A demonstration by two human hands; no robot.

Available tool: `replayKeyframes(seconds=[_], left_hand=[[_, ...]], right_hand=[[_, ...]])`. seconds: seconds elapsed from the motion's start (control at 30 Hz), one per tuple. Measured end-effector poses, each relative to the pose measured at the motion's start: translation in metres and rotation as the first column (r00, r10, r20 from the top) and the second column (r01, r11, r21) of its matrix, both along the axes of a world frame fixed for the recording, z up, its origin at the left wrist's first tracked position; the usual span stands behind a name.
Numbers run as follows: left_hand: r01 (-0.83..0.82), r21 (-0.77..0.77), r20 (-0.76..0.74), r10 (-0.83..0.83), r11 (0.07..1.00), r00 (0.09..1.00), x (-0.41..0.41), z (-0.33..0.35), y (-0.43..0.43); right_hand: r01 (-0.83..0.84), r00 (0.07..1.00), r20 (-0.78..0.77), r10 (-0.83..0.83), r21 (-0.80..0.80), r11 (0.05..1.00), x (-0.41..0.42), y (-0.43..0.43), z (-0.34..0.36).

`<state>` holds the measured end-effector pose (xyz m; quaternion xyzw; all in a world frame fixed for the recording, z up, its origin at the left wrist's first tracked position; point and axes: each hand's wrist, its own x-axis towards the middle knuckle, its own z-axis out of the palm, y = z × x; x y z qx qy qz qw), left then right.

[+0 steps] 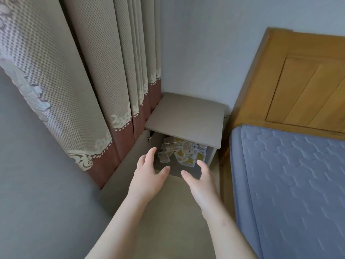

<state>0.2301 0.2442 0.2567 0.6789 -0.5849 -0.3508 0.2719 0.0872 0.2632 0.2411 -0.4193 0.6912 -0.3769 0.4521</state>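
From the head view I see a heap of small white-and-yellow packets (182,153) at frame centre, inside the open grey nightstand (186,116). My left hand (149,175) and right hand (200,184) hover just below it, fingers loosely spread, holding nothing.

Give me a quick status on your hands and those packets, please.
Left hand and right hand open, empty. Packets heaped in the open cabinet ahead, untouched. Nothing in the way.
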Motion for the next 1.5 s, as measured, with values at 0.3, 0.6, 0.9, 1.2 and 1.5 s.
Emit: replayKeyframes(seconds=[0.3, 0.6, 0.9, 1.2, 1.5], left_hand=[[0.053, 0.135, 0.046, -0.060, 0.989, 0.997, 0.001, -0.068, -0.144], [0.135, 0.243, 0.106, -0.165, 0.960, 0.981, -0.013, -0.205, -0.277], [0.123, 0.313, 0.212, -0.196, 0.942, 0.957, -0.032, -0.425, -0.353], [0.219, 0.301, 0.414, -0.335, 0.928, 0.847, -0.030, -0.628, -0.423], [0.172, 0.287, 0.592, -0.315, 0.942, 0.742, -0.038, -0.717, -0.476]], right_hand=[[-0.040, 0.999, -0.018, 0.043, 0.104, 0.994, -0.003, -0.146, -0.066], [-0.095, 0.985, -0.110, 0.129, 0.271, 0.958, -0.015, -0.264, -0.200], [-0.185, 0.940, -0.208, 0.271, 0.358, 0.915, -0.038, -0.341, -0.428], [-0.266, 0.850, -0.346, 0.397, 0.369, 0.891, -0.050, -0.422, -0.631], [-0.254, 0.768, -0.507, 0.391, 0.319, 0.913, -0.067, -0.459, -0.698]])
